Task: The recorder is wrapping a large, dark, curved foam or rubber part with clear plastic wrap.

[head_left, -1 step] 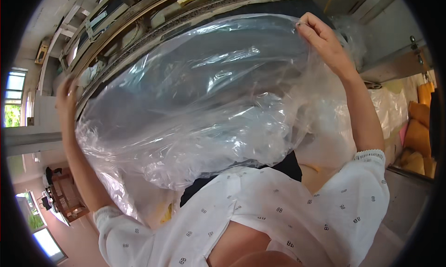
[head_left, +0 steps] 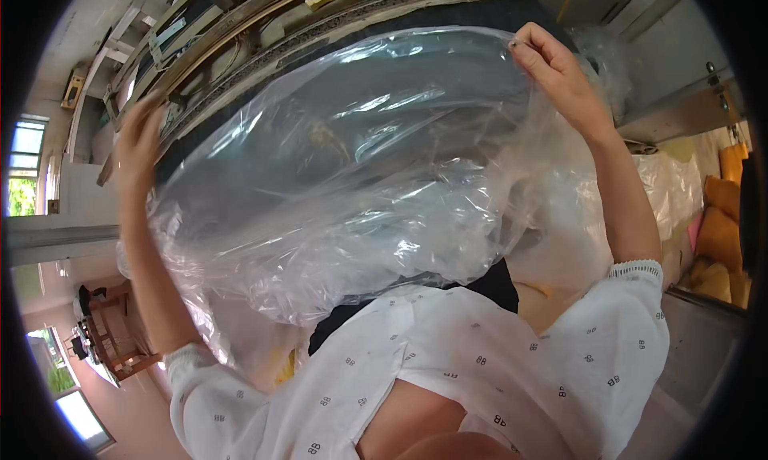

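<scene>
A large sheet of clear plastic film (head_left: 384,196) hangs in shiny folds in front of me, its far edge drawn out in a long curve. At the upper right, my right hand (head_left: 552,64) is closed, pinching that edge between thumb and fingers. My left hand (head_left: 140,144) is raised at the upper left, beside the end of a long metal bar and near the film's left end. Motion smears its fingers, so its grip on the film cannot be made out. Behind the film lies a dark flat surface (head_left: 448,14).
A long machine frame (head_left: 264,60) with rails and a yellow piece (head_left: 321,0) on it runs across the far side. More plastic film (head_left: 672,188) and orange bundles (head_left: 720,208) are at the right. A wooden stand (head_left: 116,332) is at the left.
My left hand has shifted to the right and slightly closer to the film. The film's left part has slackened and moved right. My right hand has stayed almost in place.
</scene>
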`<state>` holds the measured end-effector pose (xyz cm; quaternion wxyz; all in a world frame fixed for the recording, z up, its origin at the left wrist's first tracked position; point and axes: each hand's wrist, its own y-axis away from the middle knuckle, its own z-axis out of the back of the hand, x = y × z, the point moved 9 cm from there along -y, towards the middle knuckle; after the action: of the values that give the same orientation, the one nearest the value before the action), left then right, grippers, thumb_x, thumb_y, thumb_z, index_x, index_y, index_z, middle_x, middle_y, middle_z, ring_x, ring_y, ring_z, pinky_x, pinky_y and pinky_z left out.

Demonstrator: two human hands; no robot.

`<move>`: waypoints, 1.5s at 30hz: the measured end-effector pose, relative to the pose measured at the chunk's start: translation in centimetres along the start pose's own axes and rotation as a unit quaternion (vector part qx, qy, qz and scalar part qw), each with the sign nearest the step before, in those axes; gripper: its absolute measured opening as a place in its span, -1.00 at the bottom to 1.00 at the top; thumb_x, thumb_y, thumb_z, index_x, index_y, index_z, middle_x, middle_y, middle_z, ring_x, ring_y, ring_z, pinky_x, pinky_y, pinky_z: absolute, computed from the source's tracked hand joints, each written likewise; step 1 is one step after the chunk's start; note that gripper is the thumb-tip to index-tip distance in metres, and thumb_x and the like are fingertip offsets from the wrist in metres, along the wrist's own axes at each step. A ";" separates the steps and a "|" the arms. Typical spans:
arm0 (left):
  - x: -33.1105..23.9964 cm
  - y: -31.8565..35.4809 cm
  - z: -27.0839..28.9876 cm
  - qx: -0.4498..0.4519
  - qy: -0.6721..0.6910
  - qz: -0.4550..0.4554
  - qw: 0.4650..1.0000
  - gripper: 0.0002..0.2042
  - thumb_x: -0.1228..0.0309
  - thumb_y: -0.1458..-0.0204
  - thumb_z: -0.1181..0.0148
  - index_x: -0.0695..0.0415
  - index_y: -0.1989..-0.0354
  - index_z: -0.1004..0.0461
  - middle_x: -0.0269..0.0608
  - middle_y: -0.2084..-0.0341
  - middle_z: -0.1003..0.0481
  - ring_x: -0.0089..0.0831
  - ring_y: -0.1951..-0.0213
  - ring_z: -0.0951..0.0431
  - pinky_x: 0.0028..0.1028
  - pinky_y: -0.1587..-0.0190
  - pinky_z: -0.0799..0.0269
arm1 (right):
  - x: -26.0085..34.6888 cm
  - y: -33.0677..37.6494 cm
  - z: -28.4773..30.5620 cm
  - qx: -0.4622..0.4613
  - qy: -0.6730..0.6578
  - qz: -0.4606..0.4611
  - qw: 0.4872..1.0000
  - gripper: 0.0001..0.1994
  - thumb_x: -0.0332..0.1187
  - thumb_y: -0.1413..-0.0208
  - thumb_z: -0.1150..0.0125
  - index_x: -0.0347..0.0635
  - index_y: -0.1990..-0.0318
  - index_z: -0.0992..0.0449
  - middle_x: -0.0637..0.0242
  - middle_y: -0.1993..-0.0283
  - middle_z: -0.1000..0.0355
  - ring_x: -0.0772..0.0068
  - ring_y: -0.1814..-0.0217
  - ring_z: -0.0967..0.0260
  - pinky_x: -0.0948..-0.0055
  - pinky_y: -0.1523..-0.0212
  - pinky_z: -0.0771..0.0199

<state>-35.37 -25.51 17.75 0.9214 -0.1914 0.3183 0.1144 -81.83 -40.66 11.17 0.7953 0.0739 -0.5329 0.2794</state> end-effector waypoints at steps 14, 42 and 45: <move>-10.5 3.4 -22.3 0.059 0.119 -0.102 0.986 -0.88 0.47 0.05 -0.10 0.26 0.37 -0.47 -0.27 0.45 -0.41 -0.51 0.35 -0.40 -0.57 0.24 -0.29 | -27.3 32.9 12.9 0.283 0.472 -0.361 0.753 -0.69 -0.07 0.28 -0.27 -0.12 0.47 -0.56 0.14 0.39 -0.46 0.09 0.28 -0.41 0.21 0.29 -0.40; 29.5 17.4 11.0 -0.053 -0.123 0.286 0.949 -0.57 0.07 0.01 -0.11 0.14 0.74 -0.30 -0.52 0.75 -0.17 -0.69 0.62 -0.11 -0.59 0.59 0.00 | -10.6 -3.6 8.9 -0.097 0.487 0.131 0.858 -0.49 -0.05 -0.07 0.01 -0.23 -0.08 -0.29 0.14 -0.19 -0.17 0.04 -0.26 -0.01 0.26 -0.20 -0.05; 28.9 14.4 10.2 -0.056 -0.168 0.251 0.952 -0.55 0.04 -0.02 -0.06 0.19 0.70 -0.38 -0.46 0.76 -0.18 -0.62 0.62 -0.13 -0.56 0.55 -0.06 | -9.0 -4.1 9.1 -0.101 0.395 0.174 0.896 -0.35 -0.09 -0.02 -0.09 -0.21 -0.22 -0.07 0.08 -0.31 0.09 0.07 -0.33 0.11 0.33 -0.26 0.10</move>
<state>-12.30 -5.62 2.90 0.8907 -0.1346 0.1900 0.3905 -89.50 -51.10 7.70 0.8822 -0.2171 -0.2041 0.3646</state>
